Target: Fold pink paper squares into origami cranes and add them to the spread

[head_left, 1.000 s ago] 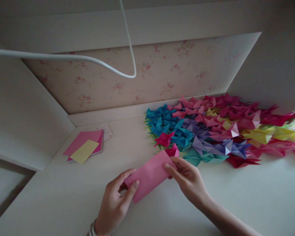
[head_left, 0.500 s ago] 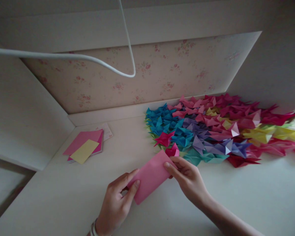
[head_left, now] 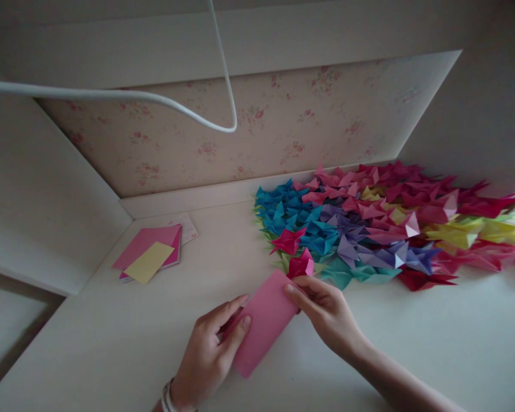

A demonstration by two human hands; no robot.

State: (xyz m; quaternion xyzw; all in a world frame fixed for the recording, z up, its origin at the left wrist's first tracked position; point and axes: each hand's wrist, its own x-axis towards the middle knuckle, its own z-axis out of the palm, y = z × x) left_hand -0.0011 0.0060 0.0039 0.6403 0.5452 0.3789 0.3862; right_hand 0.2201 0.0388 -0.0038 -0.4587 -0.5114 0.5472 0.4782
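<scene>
A pink sheet of origami paper (head_left: 267, 327), folded into a rectangle, is held slanted above the white desk. My left hand (head_left: 212, 349) grips its left edge, thumb on top and fingers behind. At the upper right corner, my right hand (head_left: 326, 306) pinches the paper between thumb and fingers. Just beyond that corner sits a magenta folded paper figure (head_left: 301, 264), partly hidden by the paper and my right hand. Another magenta figure (head_left: 288, 241) rests a little farther back, beside blue folded figures (head_left: 283, 209).
Many folded paper figures (head_left: 381, 217) in several colours cover the desk's right rear. At the left lie a pink paper stack (head_left: 148, 243) and a yellow sheet (head_left: 149, 263) on it. A white cable (head_left: 154, 98) hangs across the upper view. Floral wallpaper (head_left: 249, 126) backs the desk.
The pink paper has turned somewhat steeper, its lower end moving down. My left hand has shifted slightly right along with it. My right hand stays at the same corner.
</scene>
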